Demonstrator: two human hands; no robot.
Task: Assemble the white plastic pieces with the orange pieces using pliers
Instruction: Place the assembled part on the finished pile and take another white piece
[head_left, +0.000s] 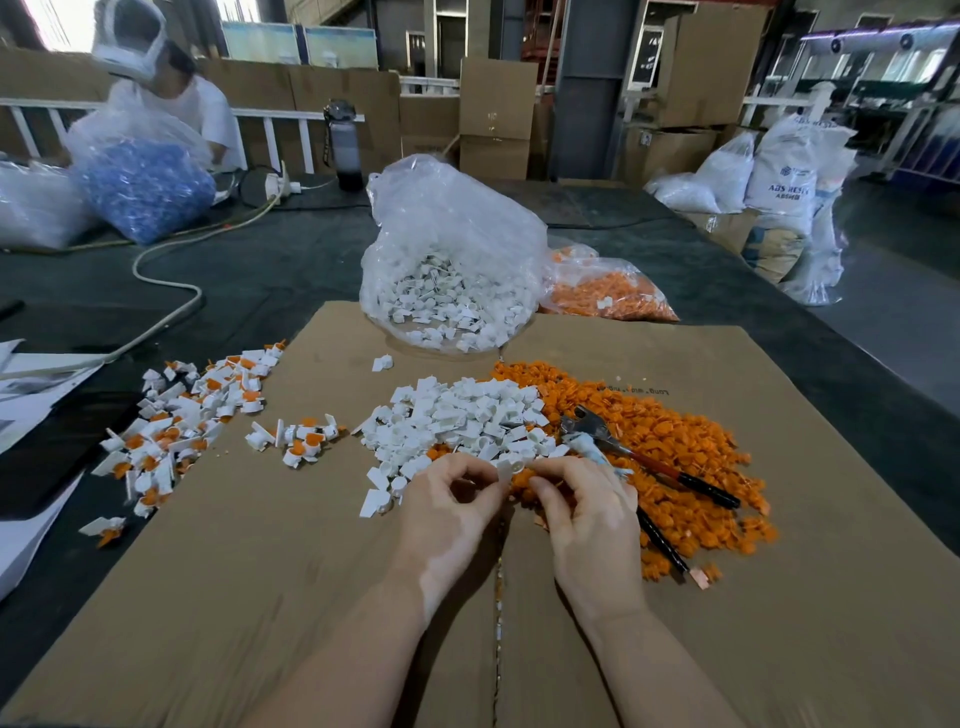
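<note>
My left hand and my right hand meet over the cardboard sheet, both pinching one small white plastic piece between fingertips. Just beyond them lies a heap of loose white pieces, with a heap of orange pieces to its right. The pliers, metal-jawed with black and red handles, lie on the orange heap beside my right hand. Assembled white-and-orange pieces are scattered at the left, with a smaller cluster closer in.
A clear bag of white pieces stands at the cardboard's far edge, a bag of orange pieces to its right. Across the dark table a person sits with a bag of blue parts. A cable and papers lie left.
</note>
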